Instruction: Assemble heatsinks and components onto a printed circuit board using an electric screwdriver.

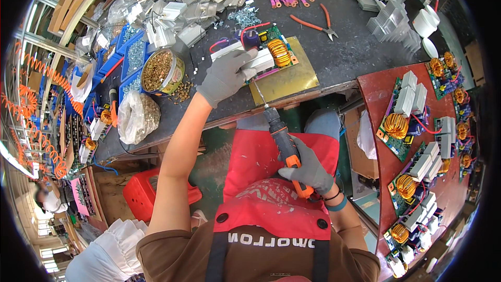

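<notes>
At the far left of the dark desk [344, 57], blue bins of screws [133, 55] sit beside a round tin of brass-coloured screws [162, 70], with a clear plastic bag [135, 117] lying just in front of it near the desk edge. Behind the tin, a heap of silver finned heat sinks [177, 5] spreads across the back.

The left hand [225, 75], in a grey glove, is closed over a white heat sink on a green circuit board [263, 49] with a copper coil; the board rests on a yellow plate [292, 78] near the desk's front edge. The right hand [308, 169], also gloved, is wrapped around the orange-and-black electric screwdriver [284, 143], whose bit slants up to the board's edge.

Red-handled pliers [315, 23] lie further back. At the right, a red board [378, 91] carries rows of finished circuit boards [404, 117].
</notes>
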The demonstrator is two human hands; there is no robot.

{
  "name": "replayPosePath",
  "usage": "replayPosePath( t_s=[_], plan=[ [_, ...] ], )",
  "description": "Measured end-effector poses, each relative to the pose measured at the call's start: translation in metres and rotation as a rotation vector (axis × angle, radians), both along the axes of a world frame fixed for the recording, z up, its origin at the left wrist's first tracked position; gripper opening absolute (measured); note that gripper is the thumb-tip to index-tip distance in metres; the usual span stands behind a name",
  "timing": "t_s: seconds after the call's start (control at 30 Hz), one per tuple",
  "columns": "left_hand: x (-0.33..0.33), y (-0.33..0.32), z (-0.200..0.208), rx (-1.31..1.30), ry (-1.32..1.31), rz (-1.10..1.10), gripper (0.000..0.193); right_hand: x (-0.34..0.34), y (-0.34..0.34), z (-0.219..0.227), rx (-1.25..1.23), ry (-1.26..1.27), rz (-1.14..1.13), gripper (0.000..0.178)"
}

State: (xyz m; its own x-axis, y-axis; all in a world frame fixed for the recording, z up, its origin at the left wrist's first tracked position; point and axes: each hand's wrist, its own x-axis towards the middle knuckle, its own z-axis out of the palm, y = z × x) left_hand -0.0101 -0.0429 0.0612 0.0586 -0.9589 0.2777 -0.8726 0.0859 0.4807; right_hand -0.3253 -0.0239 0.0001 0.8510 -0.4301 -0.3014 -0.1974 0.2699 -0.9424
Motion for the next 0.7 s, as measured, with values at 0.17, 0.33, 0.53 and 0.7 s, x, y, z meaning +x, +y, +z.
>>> replayPosePath(
  t_s=[0.17,0.33,0.53,0.7],
  plan=[
    [0.0007,0.0012,0.0022,0.061,-0.01,0.018,0.05,0.0024,-0.0001,0.0004,0.042,0.005,-0.014,0.087],
    [0.0015,0.0008,-0.0011,0.052,-0.007,0.003,0.049,0.0021,0.0012,0.0015,0.037,0.002,-0.015,0.088],
    [0.0007,0.0029,-0.0059,-0.075,0.006,-0.034,0.045,0.0033,0.0023,0.0001,0.0,0.018,-0.016,0.092],
    [0.0012,0.003,-0.0047,-0.053,-0.041,-0.001,0.044,0.0031,0.0027,-0.0014,0.023,0.045,-0.018,0.093]
  ],
)
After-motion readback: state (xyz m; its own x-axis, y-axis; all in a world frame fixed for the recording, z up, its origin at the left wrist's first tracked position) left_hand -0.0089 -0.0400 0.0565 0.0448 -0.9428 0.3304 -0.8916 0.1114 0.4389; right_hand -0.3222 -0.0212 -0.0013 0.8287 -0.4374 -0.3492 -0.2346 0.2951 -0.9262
